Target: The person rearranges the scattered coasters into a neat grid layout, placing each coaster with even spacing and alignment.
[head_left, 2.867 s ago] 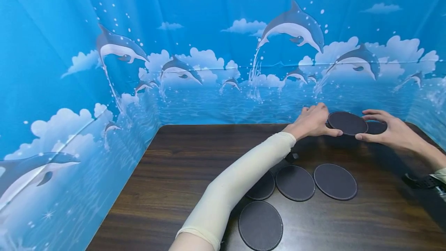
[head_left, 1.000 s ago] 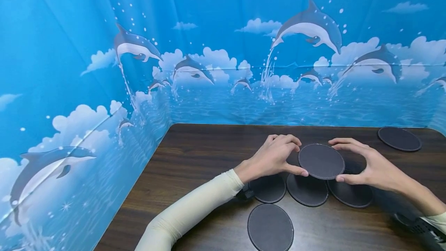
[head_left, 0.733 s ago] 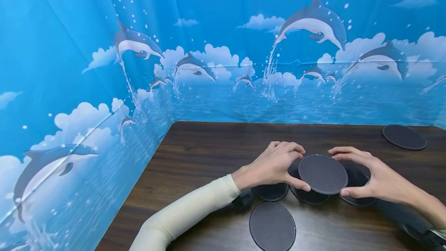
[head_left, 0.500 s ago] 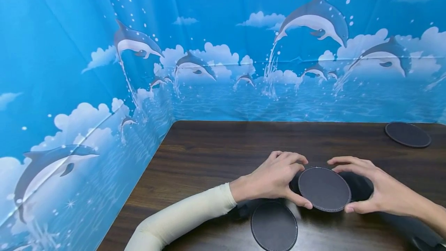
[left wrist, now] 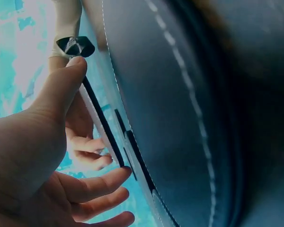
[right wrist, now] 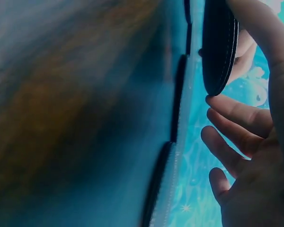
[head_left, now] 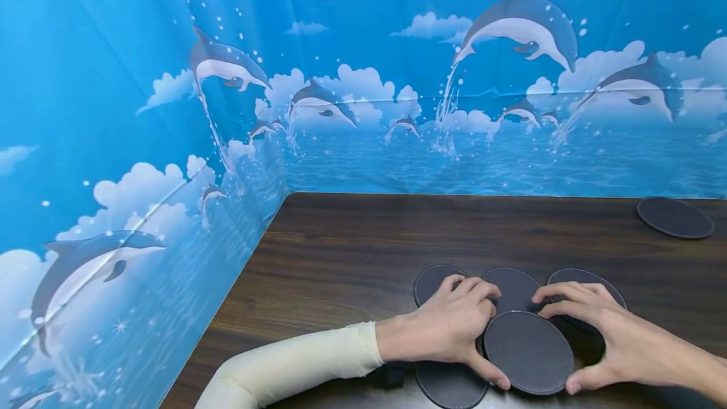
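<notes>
A dark round coaster (head_left: 528, 353) with a stitched rim is held up between both hands, tilted above the table. My left hand (head_left: 449, 327) grips its left edge, thumb in front and fingers behind; the left wrist view shows the thumb and a finger at the rim of this coaster (left wrist: 100, 120). On the opposite edge, my right hand (head_left: 608, 327) holds it with thumb and fingers, the coaster (right wrist: 220, 47) appearing edge-on in the right wrist view. Behind lies a row of coasters: left (head_left: 436, 278), middle (head_left: 511, 286) and right (head_left: 585, 278). Another coaster (head_left: 449, 385) lies in front, partly under my left hand.
One more coaster (head_left: 676, 218) lies at the far right, near the back edge of the dark wooden table (head_left: 352, 245). A blue curtain (head_left: 352, 169) printed with dolphins hangs behind the table and along its left side.
Both hands brought the held coaster from the back right, over the row, to the near side beside the front coaster. It has come lower and closer to me.
</notes>
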A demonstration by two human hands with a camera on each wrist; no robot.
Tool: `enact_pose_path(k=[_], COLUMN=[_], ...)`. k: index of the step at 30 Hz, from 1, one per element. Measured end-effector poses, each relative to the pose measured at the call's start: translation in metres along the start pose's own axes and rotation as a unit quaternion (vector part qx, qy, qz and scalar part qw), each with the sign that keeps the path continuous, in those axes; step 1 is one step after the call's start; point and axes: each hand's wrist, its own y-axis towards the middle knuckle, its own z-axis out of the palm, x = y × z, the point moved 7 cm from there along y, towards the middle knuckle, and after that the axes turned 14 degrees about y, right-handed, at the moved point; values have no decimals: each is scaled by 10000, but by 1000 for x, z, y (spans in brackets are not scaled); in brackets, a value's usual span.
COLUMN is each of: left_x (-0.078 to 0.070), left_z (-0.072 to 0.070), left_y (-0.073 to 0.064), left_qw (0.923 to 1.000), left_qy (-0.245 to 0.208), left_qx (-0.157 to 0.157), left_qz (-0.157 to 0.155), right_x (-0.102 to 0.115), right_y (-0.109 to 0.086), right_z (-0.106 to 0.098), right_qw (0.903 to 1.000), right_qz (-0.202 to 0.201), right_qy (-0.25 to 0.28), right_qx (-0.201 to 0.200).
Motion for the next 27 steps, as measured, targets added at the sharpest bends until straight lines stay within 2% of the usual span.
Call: enact_pose_path(k=[5,8,15,22,27], left_x=[-11,-18,-28,-34,-37], left_z=[-2,-3,-5,-4,-3], left_y=[-3,-6,-10,-7,-8], left_qw=[9982,9963,9951,9949,9942], left_qy=[561,799,875,969,1034], left_qx=[-183,-297,-415,-258,-297], left_qz=[68,117,174,129,75], right_x=[7,11,15,15,18], right_y=[0,-1,-7,-12,-12], right_z=[1,4,7,8,12], right_qw=[9991,9978,9909,9900,9871], right_qz=[-366,-425,-470,-552,-710], right_qy=[-235,-518,-1248,-1295,-1428], right_qx=[13,-27,-169,-48,-130])
